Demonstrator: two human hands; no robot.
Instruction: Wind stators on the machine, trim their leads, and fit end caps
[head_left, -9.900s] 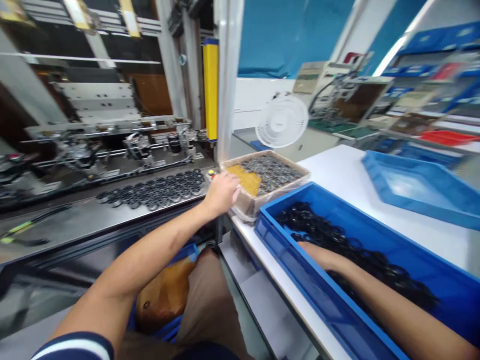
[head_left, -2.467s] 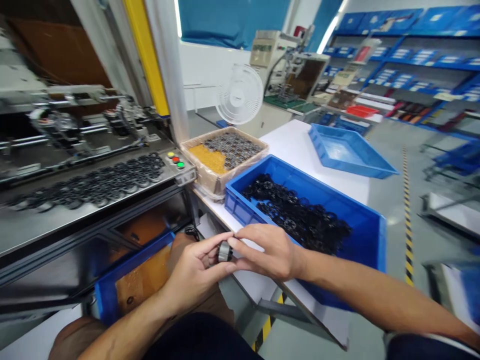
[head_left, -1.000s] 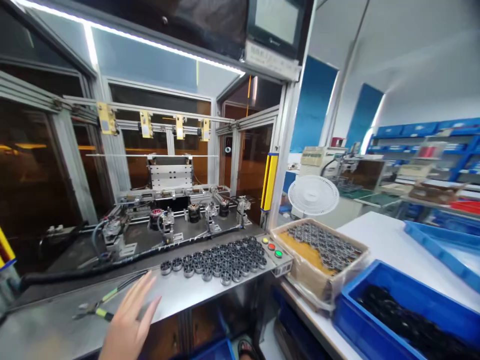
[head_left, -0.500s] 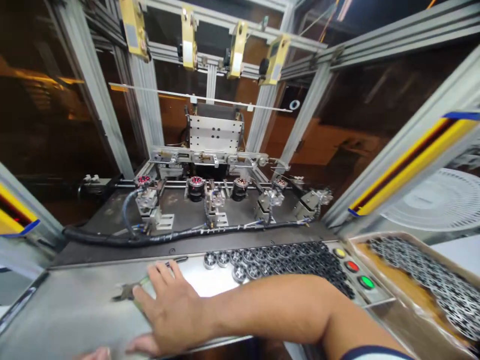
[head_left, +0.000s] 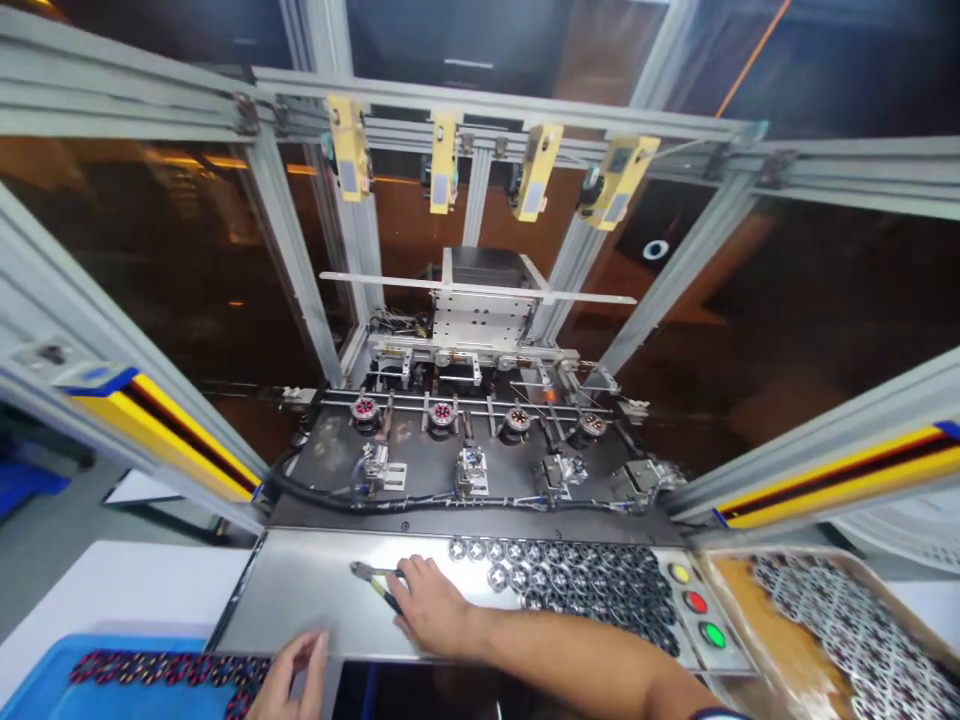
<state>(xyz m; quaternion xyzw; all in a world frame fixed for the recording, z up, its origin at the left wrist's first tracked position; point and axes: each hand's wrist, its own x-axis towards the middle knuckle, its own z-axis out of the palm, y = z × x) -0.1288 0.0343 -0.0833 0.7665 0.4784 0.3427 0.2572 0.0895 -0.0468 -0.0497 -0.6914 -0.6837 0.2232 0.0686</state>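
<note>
1. The cutters [head_left: 381, 590] lie on the bare metal part of the counter [head_left: 304, 580], left of the black round parts [head_left: 559, 578], head pointing away from the right hand, their handles partly hidden by it
2. They look like small steel cutters, so I would judge them light to lift, stiff and hard to break, with most of the weight probably towards the head
3. The green-and-dark handles seem to be the place to take hold, behind the pivot; the cutting end is best left clear of fingers, and the smooth metal beneath would likely let the tool slide
4. The right hand [head_left: 436, 612] is over the handle ends, fingers bent and at the tool; whether they are closed firmly round it I cannot tell
5. The left hand [head_left: 294, 682] is apart from the right, at the near edge of the counter, fingers curved; I cannot tell whether it holds anything
6. Right of the black round parts are yellow, red and green buttons [head_left: 696, 602], then a box [head_left: 784, 553] of grey parts
7. At the lower left a blue tray [head_left: 52, 695] carries red and dark pieces [head_left: 180, 668]; behind the counter stands the machine bed [head_left: 427, 462]
</note>
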